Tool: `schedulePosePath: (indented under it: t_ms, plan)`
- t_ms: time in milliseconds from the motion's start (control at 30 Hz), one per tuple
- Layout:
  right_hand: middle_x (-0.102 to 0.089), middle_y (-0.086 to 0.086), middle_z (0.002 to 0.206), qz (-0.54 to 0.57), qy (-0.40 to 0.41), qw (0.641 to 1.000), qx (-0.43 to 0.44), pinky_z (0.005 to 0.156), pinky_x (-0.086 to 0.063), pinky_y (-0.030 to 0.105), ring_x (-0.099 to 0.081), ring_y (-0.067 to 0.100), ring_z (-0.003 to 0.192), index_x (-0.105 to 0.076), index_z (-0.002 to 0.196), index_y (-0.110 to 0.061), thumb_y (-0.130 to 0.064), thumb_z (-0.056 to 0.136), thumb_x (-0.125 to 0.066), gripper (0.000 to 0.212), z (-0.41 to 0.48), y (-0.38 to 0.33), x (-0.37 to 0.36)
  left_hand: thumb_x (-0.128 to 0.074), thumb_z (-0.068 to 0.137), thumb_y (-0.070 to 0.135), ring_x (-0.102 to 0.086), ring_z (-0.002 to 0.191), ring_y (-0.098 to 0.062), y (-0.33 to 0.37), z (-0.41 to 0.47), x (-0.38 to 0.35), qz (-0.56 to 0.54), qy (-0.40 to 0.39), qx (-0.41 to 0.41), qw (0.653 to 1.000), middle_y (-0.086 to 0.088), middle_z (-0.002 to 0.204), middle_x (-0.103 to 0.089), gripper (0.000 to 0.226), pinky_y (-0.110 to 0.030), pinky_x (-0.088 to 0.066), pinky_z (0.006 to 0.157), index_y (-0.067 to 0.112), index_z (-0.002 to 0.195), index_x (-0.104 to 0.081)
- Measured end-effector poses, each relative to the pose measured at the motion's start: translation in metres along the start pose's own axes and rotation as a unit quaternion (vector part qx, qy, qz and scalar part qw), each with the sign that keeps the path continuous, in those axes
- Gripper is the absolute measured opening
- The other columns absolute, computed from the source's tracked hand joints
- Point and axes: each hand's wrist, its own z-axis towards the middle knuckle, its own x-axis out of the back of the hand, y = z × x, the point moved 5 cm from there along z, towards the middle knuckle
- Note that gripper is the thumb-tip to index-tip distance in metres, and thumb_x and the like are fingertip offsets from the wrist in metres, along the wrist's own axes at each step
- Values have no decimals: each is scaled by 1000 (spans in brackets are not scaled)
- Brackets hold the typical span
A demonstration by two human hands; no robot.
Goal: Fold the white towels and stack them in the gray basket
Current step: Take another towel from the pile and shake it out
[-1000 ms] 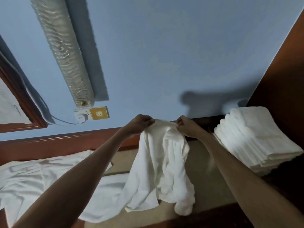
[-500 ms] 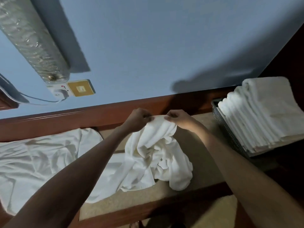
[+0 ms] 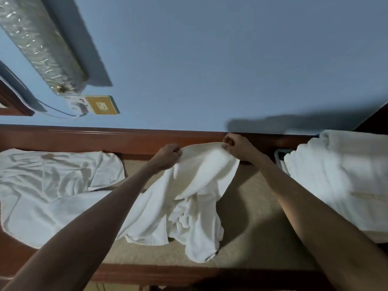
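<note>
White towel held by its upper edge between both hands, over a tan surface.
At the left, unfolded towels are spread flat; on the wall above, a gold wall plate is seen, its small mark too blurred to be read. The edge is pinched by the left hand and the right hand, the rest trailing crumpled onto the surface. At the right, folded towels are stacked in the gray basket.

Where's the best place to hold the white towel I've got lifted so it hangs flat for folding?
Along its top hem, out at the two corners, pinched from above. Your left hand and right hand pinch that hem close together, so the towel hangs bunched below; a wider hold would likely let it drop flat.
</note>
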Motion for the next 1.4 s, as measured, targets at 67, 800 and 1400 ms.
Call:
schedulePosePath:
  t_ms: [67,800,1400]
  plan:
    - [-61,-6,112,-14,-94,995,41,91,-48,30,-58,14,105,-59,126,-21,-29,89,-77,42,6,-18,-5,-49,100,8,-40,70,-17,15,-2,3,-74,-6,-3,997,0,72,-47,31,-31,-30,62,15,70,-48]
    - [-52,-11,63,218,39,971,86,61,-32,23,-45,4,62,-60,70,-21,-21,97,-68,28,26,-119,31,-61,95,12,-44,52,-9,-13,-39,107,113,129,-57,983,4,54,-56,22,-30,-35,58,2,77,-68]
    - [-54,15,80,86,-48,986,132,73,-35,30,-58,19,79,-58,90,5,-49,100,-58,56,28,-194,30,-62,101,24,-63,73,-20,48,-26,165,122,115,-191,967,-5,80,-71,23,-35,-46,67,8,89,-73]
